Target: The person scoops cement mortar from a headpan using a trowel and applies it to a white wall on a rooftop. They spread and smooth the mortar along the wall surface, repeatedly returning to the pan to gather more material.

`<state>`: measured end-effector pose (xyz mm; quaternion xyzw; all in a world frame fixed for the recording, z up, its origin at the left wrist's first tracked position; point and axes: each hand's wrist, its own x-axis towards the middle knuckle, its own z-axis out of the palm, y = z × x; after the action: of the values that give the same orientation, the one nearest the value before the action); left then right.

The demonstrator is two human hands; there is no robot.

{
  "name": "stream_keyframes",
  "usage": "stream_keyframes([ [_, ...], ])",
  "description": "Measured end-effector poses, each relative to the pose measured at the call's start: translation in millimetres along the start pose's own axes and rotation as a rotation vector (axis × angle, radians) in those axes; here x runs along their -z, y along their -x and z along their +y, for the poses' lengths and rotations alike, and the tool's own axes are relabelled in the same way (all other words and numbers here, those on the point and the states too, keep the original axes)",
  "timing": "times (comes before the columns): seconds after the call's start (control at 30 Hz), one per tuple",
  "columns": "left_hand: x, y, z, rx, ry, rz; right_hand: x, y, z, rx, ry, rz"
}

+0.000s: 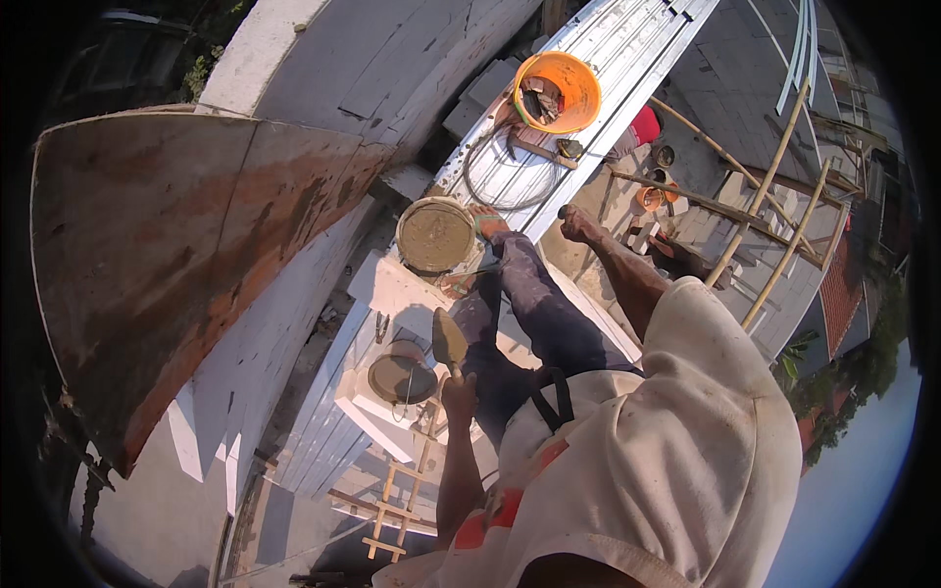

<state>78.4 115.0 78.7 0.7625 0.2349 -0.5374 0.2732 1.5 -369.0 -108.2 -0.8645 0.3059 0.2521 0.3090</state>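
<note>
My left hand (458,394) is closed round the handle of a trowel (449,340), whose mortar-smeared blade points up and away from me. Beside the blade, to its left, a bucket (404,378) of grey mortar stands on pale blocks. Farther ahead, a wider bucket (437,235) full of mortar sits near my feet. My right hand (582,226) is raised out to the right in a fist; a small dark end shows at it, but I cannot make out what it is.
Ribbed metal planks (618,49) carry an orange bucket (558,92) of rubble, a hammer (541,150) and a wire loop (473,176). A curved brown panel (196,235) rises on the left. Bamboo poles (774,196) and a lower level lie right; a wooden ladder (404,495) stands below.
</note>
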Motion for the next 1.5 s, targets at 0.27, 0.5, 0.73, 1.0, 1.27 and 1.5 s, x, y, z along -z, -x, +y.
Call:
stream_keyframes([
  [0.27,1.3,-21.4,21.5,0.073,-0.634,0.015,-94.4,-138.9,69.2,-0.169,-0.097,0.079],
  [0.5,-10.8,-20.9,8.5,0.193,-0.654,0.143,-139.4,-316.7,78.1,-0.136,0.245,0.273],
  [0.73,-30.1,-23.7,40.8,0.640,-0.568,0.088,-146.7,-364.3,52.4,-0.189,0.219,0.182],
  [1.0,-30.4,-6.3,-30.1,0.103,-0.571,0.087,-138.4,-305.6,6.0,0.325,-0.094,0.149],
  [1.27,-37.0,-2.0,-1.6,0.130,-0.357,0.113,-23.5,-139.6,-157.0,0.730,-0.112,0.071],
  [1.5,-28.9,-0.8,-9.1,0.088,-0.161,0.151,3.1,-1.7,-280.7,0.757,-0.223,-0.019],
])
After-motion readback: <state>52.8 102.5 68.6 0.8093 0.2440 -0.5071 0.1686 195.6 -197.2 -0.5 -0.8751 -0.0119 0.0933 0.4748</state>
